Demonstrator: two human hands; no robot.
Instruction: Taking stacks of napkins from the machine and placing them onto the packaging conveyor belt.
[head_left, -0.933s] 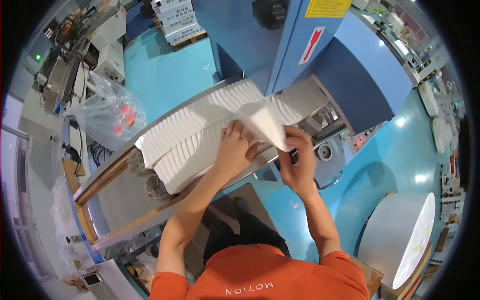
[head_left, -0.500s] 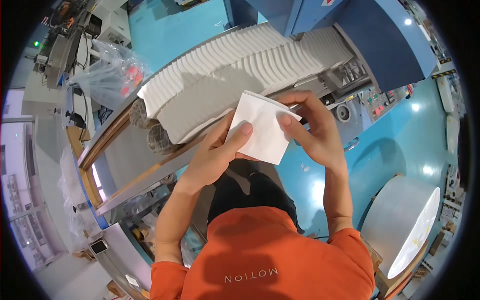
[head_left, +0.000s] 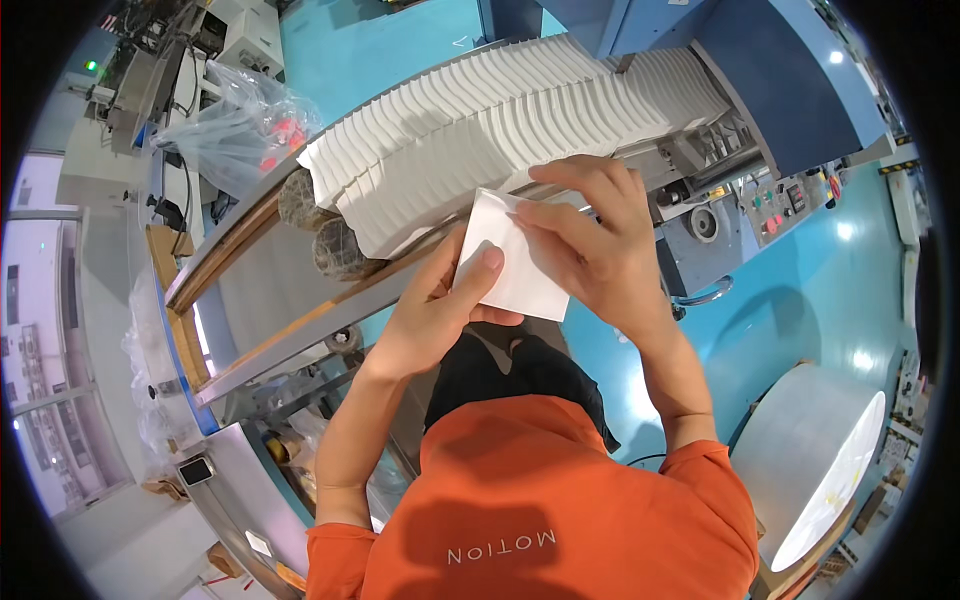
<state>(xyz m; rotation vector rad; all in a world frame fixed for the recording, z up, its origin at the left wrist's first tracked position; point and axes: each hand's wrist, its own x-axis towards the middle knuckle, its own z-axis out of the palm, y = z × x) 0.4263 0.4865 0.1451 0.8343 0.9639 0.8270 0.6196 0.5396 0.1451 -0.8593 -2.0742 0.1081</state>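
A small stack of folded white paper tissues [head_left: 520,268] is held in front of me, above the near rail of the machine. My left hand [head_left: 430,300] is closed on its left side, thumb pressed on the top face and fingers underneath. At the upper right edge is my right hand [head_left: 600,240]. Its thumb touches the top face near the upper corner, while the index finger stretches out beyond the stack with a gap between them. The right hand's other fingers are partly hidden. Just beyond, two long rows of folded white tissues [head_left: 450,165] stand on the machine's bed.
Two round, wrapped weights [head_left: 345,250] sit against the rows' left end. A clear plastic bag with red bits [head_left: 240,130] lies at far left. A blue machine housing [head_left: 770,90] covers the right end, beside a control panel [head_left: 785,205]. A large white roll [head_left: 815,460] stands lower right.
My right hand has come off the stack's right edge and moved up and left across its top, the index finger now extended. My left hand keeps its hold. The view has shifted slightly.
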